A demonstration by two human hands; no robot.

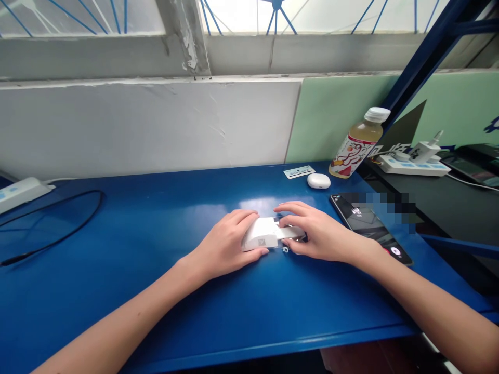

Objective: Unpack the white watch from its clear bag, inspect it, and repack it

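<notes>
My left hand is closed around the left end of a small white box, which lies low over the blue tabletop in the middle of the head view. A dark square mark shows on the box's near side. From its right end sticks out a flat white piece, with some clear, shiny material around it. The fingers of my right hand are closed on this piece, the index finger above and the thumb on the near side. A small black-and-white patterned bit shows just below the right thumb. What the piece is, I cannot tell.
Right of my hands lies a phone. Behind are a white earbud case, a card and a drink bottle. Power strips stand at both sides, and a black cable curls at left. A blue post slants at right.
</notes>
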